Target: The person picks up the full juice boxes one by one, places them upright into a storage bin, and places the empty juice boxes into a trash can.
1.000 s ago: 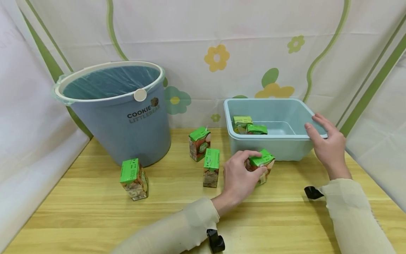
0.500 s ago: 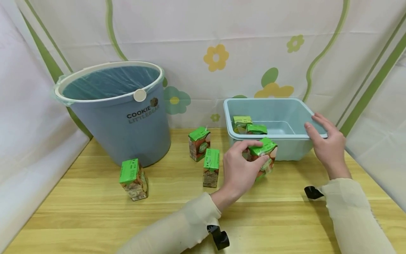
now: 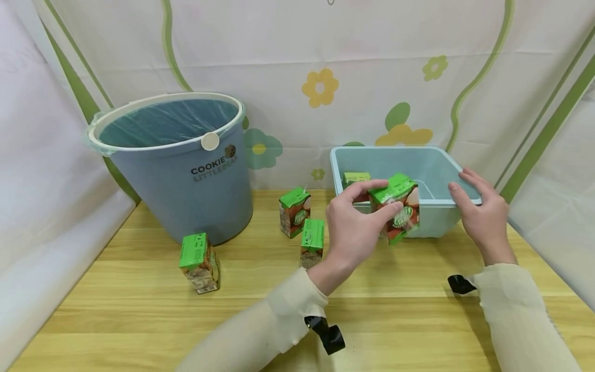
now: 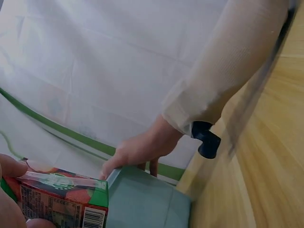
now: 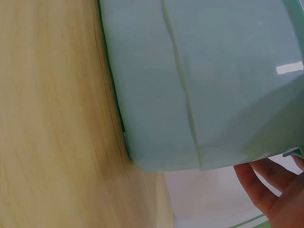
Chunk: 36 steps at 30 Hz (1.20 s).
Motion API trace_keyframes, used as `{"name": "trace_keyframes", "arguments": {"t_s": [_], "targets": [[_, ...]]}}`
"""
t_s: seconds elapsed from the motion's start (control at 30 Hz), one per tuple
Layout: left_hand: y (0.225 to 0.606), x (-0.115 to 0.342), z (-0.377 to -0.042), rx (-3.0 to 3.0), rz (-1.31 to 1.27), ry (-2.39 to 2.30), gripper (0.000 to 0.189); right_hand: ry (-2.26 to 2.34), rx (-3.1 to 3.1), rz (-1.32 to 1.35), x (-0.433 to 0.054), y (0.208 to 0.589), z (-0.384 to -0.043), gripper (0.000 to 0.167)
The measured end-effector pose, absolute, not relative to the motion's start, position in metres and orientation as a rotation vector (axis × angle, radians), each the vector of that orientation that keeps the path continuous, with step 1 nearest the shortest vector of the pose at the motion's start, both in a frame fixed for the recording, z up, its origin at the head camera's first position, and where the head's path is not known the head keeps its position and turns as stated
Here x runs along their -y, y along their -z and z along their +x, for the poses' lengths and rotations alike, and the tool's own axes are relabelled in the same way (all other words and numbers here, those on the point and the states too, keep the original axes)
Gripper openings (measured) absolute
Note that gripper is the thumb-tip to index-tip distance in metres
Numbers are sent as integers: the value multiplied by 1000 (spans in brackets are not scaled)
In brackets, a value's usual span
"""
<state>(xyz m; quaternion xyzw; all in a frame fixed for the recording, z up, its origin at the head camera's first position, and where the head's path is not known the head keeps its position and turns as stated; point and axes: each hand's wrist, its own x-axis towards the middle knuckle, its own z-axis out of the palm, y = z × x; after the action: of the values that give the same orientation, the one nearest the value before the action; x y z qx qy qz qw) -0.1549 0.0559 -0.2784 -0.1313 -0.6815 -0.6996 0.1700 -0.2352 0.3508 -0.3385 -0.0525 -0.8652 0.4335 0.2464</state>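
My left hand [image 3: 349, 230] holds a small juice box [image 3: 401, 206] with a green top and red apple print, thumb on its front face. The juice box is raised off the table and overlaps the front rim of a light blue plastic tub [image 3: 432, 219]. At the tub's right front corner my right hand [image 3: 485, 225] grips the rim, thumb over it and fingers [image 5: 259, 185] against the outside wall. Inside the tub, the green top of another juice box [image 3: 355, 177] shows beside my left hand; more of the tub's inside is hidden behind the held box.
Two juice boxes [image 3: 295, 212] stand close together left of the tub, the nearer one partly behind my left wrist. Another juice box [image 3: 200, 263] stands farther left, in front of a tall blue bucket [image 3: 204, 196] with a clear liner. A patterned curtain hangs behind.
My left hand has lifted the juice box off the table, up and right to the tub's front rim. My right hand stays at the tub's corner. The view has shifted slightly.
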Motion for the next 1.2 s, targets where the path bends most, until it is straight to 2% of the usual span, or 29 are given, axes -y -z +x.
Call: {"name": "trace_keyframes", "arguments": {"t_s": [0.27, 0.57, 0.83, 1.2], "targets": [[256, -56, -166, 1794, -346, 2124, 34, -1203, 2363, -144, -351, 338, -235, 60], [239, -65, -180, 1642, -98, 2398, 33, -1216, 2373, -132, -352, 339, -235, 62], [235, -77, -198, 1413, -50, 2598, 31, -1212, 2372, -137, -352, 339, -235, 61], [243, -89, -231, 1425, 48, 2553, 36, -1211, 2365, -126, -352, 339, -237, 61]]}}
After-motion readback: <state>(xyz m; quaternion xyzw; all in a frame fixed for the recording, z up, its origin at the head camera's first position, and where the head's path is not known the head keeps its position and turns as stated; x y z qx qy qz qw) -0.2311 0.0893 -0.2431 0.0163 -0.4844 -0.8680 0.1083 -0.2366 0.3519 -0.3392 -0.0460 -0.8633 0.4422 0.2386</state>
